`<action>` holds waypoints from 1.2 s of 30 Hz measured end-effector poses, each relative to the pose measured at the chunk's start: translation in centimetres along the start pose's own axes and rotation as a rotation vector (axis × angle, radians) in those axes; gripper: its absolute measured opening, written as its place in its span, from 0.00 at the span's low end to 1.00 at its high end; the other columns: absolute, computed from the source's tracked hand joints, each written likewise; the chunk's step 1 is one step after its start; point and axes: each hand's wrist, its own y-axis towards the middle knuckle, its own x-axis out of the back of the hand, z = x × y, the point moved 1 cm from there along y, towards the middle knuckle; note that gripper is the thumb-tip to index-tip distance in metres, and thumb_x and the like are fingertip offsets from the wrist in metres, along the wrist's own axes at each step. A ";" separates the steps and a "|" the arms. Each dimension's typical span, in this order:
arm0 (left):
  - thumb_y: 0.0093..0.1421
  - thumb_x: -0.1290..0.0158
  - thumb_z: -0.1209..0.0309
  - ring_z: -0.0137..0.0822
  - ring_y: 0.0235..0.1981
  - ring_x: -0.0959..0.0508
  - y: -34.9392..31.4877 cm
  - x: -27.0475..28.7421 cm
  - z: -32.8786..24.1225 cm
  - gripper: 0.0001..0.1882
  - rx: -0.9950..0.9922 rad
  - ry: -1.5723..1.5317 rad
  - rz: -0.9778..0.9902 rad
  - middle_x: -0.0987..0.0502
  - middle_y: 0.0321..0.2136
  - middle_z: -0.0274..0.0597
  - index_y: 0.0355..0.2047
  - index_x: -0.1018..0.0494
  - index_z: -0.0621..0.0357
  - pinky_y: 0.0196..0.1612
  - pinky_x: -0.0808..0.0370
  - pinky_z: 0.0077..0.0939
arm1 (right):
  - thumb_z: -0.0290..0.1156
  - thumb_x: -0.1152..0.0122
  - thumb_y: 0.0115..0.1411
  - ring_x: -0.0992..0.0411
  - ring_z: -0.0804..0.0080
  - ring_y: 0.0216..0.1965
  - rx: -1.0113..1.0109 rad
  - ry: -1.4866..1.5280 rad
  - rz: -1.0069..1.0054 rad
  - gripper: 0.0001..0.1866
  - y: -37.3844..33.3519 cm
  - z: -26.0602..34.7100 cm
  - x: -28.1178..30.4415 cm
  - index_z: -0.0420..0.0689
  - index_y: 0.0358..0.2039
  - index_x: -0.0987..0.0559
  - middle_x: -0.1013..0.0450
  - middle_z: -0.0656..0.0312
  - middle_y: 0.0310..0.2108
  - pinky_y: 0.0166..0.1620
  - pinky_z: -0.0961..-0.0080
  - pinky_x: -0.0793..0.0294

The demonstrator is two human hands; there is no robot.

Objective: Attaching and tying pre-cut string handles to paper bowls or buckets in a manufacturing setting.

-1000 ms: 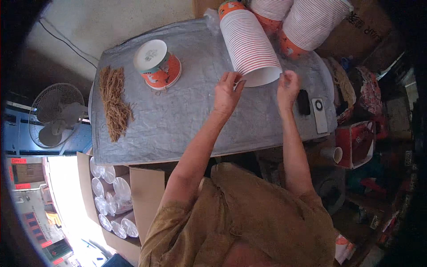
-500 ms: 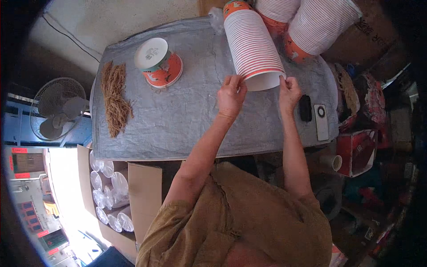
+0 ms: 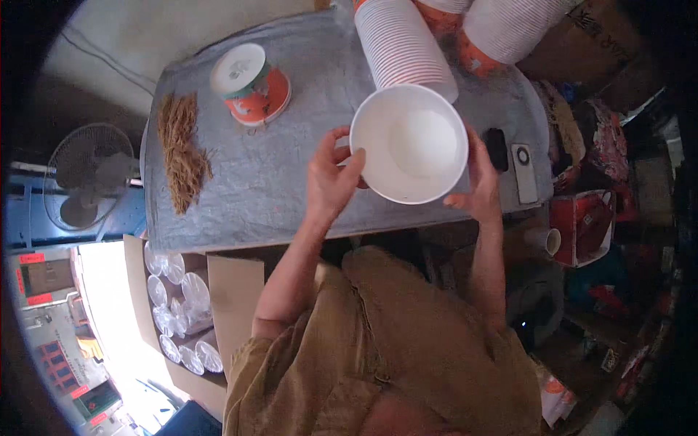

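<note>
- Since the earlier frame, a white bowl [image 3: 414,149] has come away from the mouth of the banded stack [image 3: 402,47] and turned its opening up toward the camera.
- At left, a bundle of coarse, tan strands [image 3: 180,149] lies on the crinkled grey sheet covering the table [image 3: 269,192].
- Next, orange-and-green printed tubs [image 3: 262,98] stand upside down, pale base up.
- The left hand [image 3: 331,178] is raised from a bent arm, its fingers pinching the bowl's left rim, thumb in front.
- The bowl is round, smooth and matte inside, held between both hands before the ribbed stack.
- The right hand [image 3: 482,178] cups the bowl's right side, fingers partly hidden, thumb spread away below the rim.
</note>
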 end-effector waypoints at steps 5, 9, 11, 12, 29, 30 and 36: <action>0.68 0.47 0.65 0.32 0.26 0.18 -3.2 4.6 1.0 0.22 0.234 -0.084 0.058 0.18 0.30 0.47 0.55 0.32 0.70 0.28 0.19 0.26 | 0.42 0.11 0.26 0.45 0.59 0.70 -0.083 -0.135 0.152 0.74 -0.9 0.4 -5.1 0.43 0.72 0.49 0.43 0.51 0.69 0.70 0.59 0.46; 0.69 0.48 0.60 0.33 0.26 0.17 -5.2 6.8 2.6 0.24 0.279 -0.047 0.002 0.18 0.30 0.46 0.54 0.30 0.71 0.30 0.18 0.26 | 0.42 0.11 0.27 0.44 0.59 0.70 -0.157 -0.099 0.199 0.74 -1.2 -1.1 -8.0 0.43 0.72 0.49 0.43 0.50 0.68 0.70 0.59 0.44; 0.69 0.49 0.58 0.33 0.27 0.18 -5.8 7.8 3.7 0.25 0.310 -0.065 -0.018 0.18 0.31 0.44 0.55 0.30 0.69 0.31 0.18 0.26 | 0.43 0.12 0.28 0.43 0.59 0.69 -0.189 -0.063 0.216 0.74 -1.4 -1.6 -9.1 0.43 0.72 0.49 0.42 0.50 0.68 0.70 0.59 0.44; 0.69 0.49 0.58 0.33 0.28 0.18 -5.8 8.3 4.0 0.25 0.318 -0.099 -0.024 0.18 0.31 0.44 0.55 0.29 0.70 0.31 0.19 0.25 | 0.43 0.12 0.28 0.43 0.59 0.69 -0.215 0.000 0.216 0.74 -1.3 -1.8 -9.8 0.43 0.72 0.50 0.42 0.50 0.68 0.69 0.59 0.43; 0.71 0.50 0.59 0.30 0.28 0.18 -4.8 16.6 8.3 0.21 -0.007 0.169 -0.325 0.16 0.36 0.41 0.55 0.24 0.60 0.33 0.20 0.26 | 0.21 0.25 0.47 0.34 0.66 0.61 -0.266 0.004 0.147 0.45 -2.2 -11.2 -17.7 0.38 0.64 0.38 0.34 0.55 0.61 0.62 0.68 0.32; 0.70 0.48 0.61 0.29 0.29 0.17 -4.8 18.4 10.0 0.19 -0.054 0.326 -0.401 0.16 0.34 0.41 0.53 0.23 0.60 0.34 0.21 0.26 | 0.19 0.27 0.48 0.35 0.66 0.62 -0.292 0.060 0.133 0.44 -2.7 -11.6 -17.7 0.38 0.65 0.39 0.36 0.55 0.62 0.63 0.67 0.34; 0.61 0.42 0.68 0.48 0.32 0.16 -2.2 28.5 10.9 0.12 -0.131 0.659 -0.647 0.18 0.33 0.52 0.43 0.19 0.59 0.37 0.21 0.38 | 0.15 0.34 0.53 0.40 0.62 0.66 -0.188 0.005 -0.012 0.41 -5.3 -11.0 -18.5 0.38 0.66 0.42 0.39 0.51 0.63 0.68 0.64 0.44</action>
